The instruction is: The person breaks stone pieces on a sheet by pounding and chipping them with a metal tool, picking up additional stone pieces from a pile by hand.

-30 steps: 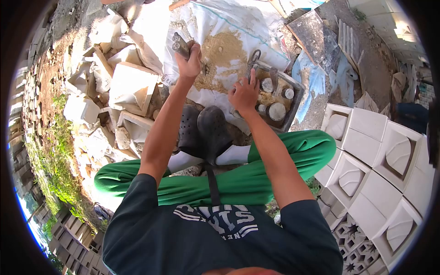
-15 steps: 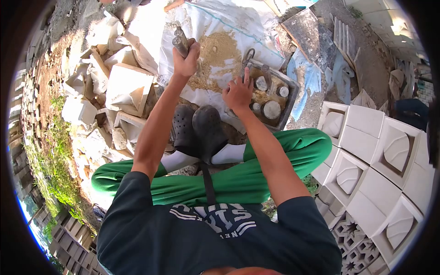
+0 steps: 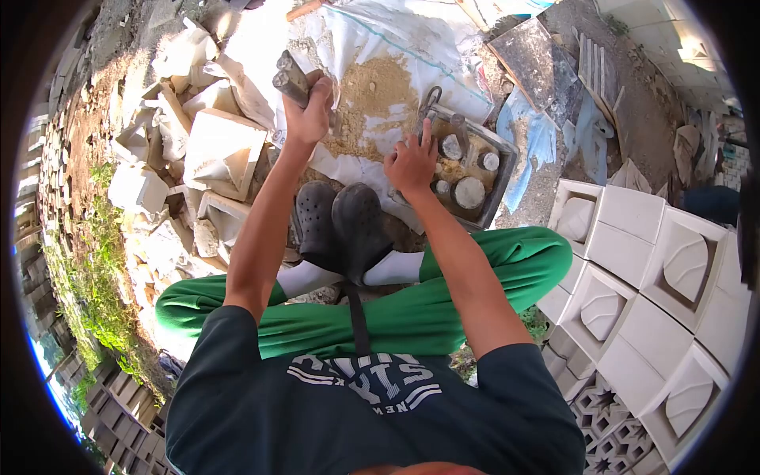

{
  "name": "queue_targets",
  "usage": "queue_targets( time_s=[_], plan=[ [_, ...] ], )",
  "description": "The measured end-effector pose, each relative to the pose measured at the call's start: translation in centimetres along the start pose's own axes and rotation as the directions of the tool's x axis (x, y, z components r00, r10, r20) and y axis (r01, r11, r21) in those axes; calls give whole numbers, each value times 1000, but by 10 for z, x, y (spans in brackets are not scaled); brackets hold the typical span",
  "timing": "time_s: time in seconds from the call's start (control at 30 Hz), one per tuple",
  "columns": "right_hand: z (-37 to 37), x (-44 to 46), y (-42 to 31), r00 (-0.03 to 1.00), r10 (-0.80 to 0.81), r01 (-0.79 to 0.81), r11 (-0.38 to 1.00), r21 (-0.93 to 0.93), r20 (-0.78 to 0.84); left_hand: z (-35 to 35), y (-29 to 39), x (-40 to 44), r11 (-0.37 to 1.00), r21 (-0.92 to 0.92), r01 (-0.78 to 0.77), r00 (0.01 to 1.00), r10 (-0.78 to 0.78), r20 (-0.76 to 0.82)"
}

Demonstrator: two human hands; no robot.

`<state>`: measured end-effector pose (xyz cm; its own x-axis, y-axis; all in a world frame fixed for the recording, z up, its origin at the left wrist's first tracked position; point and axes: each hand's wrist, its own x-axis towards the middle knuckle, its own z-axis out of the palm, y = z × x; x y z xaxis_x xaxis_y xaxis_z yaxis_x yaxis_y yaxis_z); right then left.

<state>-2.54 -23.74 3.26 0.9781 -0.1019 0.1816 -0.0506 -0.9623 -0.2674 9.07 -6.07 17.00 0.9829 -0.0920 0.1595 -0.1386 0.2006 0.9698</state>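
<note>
My left hand is wrapped round what looks like a hammer, its thick grey head raised above the white sheet. The part inside my fist is hidden. At the left rim of a dark metal mould, my right hand lies with the index finger stretched out and the other fingers partly bent. A metal loop stands at the mould's corner, just beyond that fingertip. Inside the mould are several round pale-topped cylinders and an upright bar, with sandy material between them.
Sandy powder is spread on a white sheet ahead of me. Broken pale blocks are heaped at left. Moulded white blocks stand stacked at right. My dark clogs sit close to the mould.
My left hand has moved a little left with the hammer, and the hammer's head has tilted. My right hand stays at the mould's rim.
</note>
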Motion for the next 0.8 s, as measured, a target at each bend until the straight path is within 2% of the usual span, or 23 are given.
queue_targets(
  time_s=[0.07, 0.1, 0.17, 0.23, 0.3, 0.33, 0.43, 0.47, 0.57, 0.6, 0.63, 0.67, 0.7, 0.73, 0.8],
  plan=[
    [3, -6, 0, 1000, 8, -8, 1000, 8, 11, -2, 25, -9, 1000, 26, 1, 1000, -2, 13],
    [2, -1, 0, 1000, -3, 3, 1000, 5, -13, -6, 19, -9, 1000, 30, 3, 1000, -4, 15],
    [0, 3, 0, 1000, -2, 2, 1000, 0, 4, -14, -9, -8, 991, -132, -17, 999, 21, 31],
    [-2, -6, -4, 1000, 3, -3, 1000, 0, 31, -16, -39, -16, 996, -91, -1, 1000, 2, 3],
    [-4, 0, -2, 1000, 10, -10, 1000, 4, 23, -3, -45, -9, 996, -89, 2, 988, -16, -152],
    [-7, 5, 1, 1000, 5, -5, 1000, -4, 15, 4, -27, -9, 995, -98, 32, 986, -48, -160],
    [-1, -5, -1, 1000, 8, -9, 1000, 27, 27, 4, 21, -11, 990, -139, -19, 995, 5, -97],
    [2, -5, -1, 1000, 5, -5, 1000, 25, 9, 4, 31, -10, 994, -90, -66, 993, 56, -108],
    [1, -1, -1, 1000, 1, -1, 1000, 23, -9, -5, 25, -9, 977, -175, -125, 992, 122, -30],
    [-1, 1, 0, 1000, 2, -2, 1000, 29, 6, -11, 4, -9, 973, -220, -69, 998, 65, -26],
    [-2, 4, 2, 1000, 0, 0, 1000, 26, -3, -10, -21, -9, 972, -223, -78, 997, 74, -24],
    [-2, 2, 0, 1000, -9, 10, 1000, 23, -29, -10, -46, -12, 996, -43, -74, 995, 71, -71],
    [-2, -1, -1, 998, -20, 20, 1000, 17, -53, -3, -42, -14, 989, 136, -59, 990, 75, -119],
    [-2, 3, 1, 997, -29, 29, 1000, 8, -67, 0, -35, -12, 1000, 29, -8, 994, 11, -108],
    [0, 0, 1, 1000, -3, 3, 1000, 20, -22, 3, -19, -12, 999, -32, -10, 995, 7, -103]
  ],
)
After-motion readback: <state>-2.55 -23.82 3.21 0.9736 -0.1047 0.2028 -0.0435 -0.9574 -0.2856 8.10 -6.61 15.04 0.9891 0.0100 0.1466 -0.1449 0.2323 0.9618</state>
